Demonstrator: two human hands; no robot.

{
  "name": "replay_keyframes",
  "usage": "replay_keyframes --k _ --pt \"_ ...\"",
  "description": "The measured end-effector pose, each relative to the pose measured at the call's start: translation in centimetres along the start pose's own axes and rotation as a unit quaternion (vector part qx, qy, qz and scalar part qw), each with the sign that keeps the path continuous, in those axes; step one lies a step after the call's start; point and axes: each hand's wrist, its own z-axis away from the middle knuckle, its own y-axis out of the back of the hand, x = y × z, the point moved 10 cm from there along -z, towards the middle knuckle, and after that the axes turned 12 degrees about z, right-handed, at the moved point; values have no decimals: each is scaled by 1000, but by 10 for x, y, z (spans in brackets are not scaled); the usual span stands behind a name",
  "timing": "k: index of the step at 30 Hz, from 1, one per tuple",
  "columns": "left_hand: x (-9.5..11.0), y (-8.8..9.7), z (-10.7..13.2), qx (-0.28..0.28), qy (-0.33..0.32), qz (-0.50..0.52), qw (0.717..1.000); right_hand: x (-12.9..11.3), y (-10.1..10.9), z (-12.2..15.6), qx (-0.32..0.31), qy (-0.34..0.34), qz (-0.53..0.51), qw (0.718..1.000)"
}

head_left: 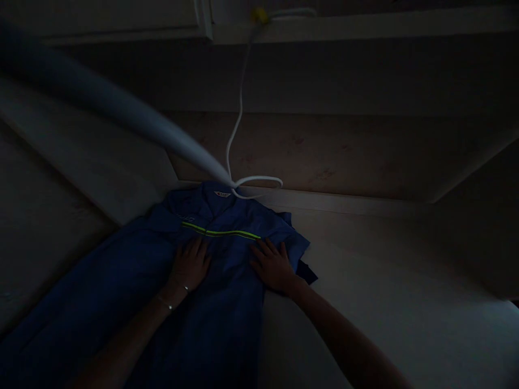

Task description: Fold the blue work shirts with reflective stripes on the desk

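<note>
A blue work shirt (227, 302) with a yellow-green reflective stripe (221, 232) across the chest lies flat on a pale surface (385, 302), collar toward the far wall. My left hand (190, 265) rests flat on the shirt just below the stripe, fingers stretched out, a thin bracelet at the wrist. My right hand (271, 265) lies flat on the shirt's right side near its edge, fingers spread. Neither hand holds anything. The scene is very dim.
A white cord (239, 108) hangs from a yellow fitting (259, 15) at the top and loops onto the surface by the collar. A pale tapered object (121, 108) slants in from the upper left toward the collar. A wall ledge runs behind.
</note>
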Motion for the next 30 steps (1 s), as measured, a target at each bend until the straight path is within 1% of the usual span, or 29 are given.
replay_keyframes --k 2,4,5,6,8,10,12,13,15,16,17,19,20,22,23,24,25,26,27,28,30 --pt "29 19 39 -3 -40 17 999 -11 14 27 17 4 -4 1000" --pt "60 30 87 -5 -84 49 995 -32 21 63 33 25 -26 999" --pt "72 30 111 -5 -94 63 994 -47 19 82 30 46 -43 998" --pt "82 26 133 -11 -101 72 992 -63 13 99 21 72 -62 995" --pt "94 8 166 -19 -103 81 991 -93 -6 128 -4 120 -88 989" --pt "98 -12 183 -22 -102 77 992 -112 -23 143 -19 138 -92 986" --pt "99 -23 188 -12 -106 68 992 -119 -30 147 -9 128 -86 988" --pt "100 -22 189 -2 -112 65 992 -119 -28 148 2 121 -85 989" --pt "105 -12 190 27 -125 78 989 -112 -19 157 29 99 -97 990" --pt "108 -4 192 43 -128 101 986 -103 -14 166 43 78 -109 990" --pt "112 3 194 57 -129 138 980 -89 -12 179 59 46 -120 990" --pt "119 11 200 66 -113 244 961 -47 -15 217 90 -42 -140 985" --pt "121 10 202 63 -96 302 946 -18 -18 243 120 -103 -142 977" --pt "123 0 206 57 -53 400 913 43 -29 297 163 -215 -135 953" --pt "123 -7 206 53 -28 436 898 76 -35 325 184 -281 -123 934" --pt "123 -14 206 48 -8 465 884 106 -41 349 191 -336 -114 915" --pt "124 -20 205 42 6 486 873 132 -50 368 174 -382 -114 900" --pt "125 -25 204 31 13 501 865 153 -57 382 154 -416 -115 889" --pt "126 -30 202 17 18 513 858 168 -62 391 136 -439 -116 880" --pt "128 -33 199 0 23 523 852 177 -64 395 121 -453 -115 876" --pt "131 -38 194 -39 42 544 837 183 -61 394 102 -461 -107 875"
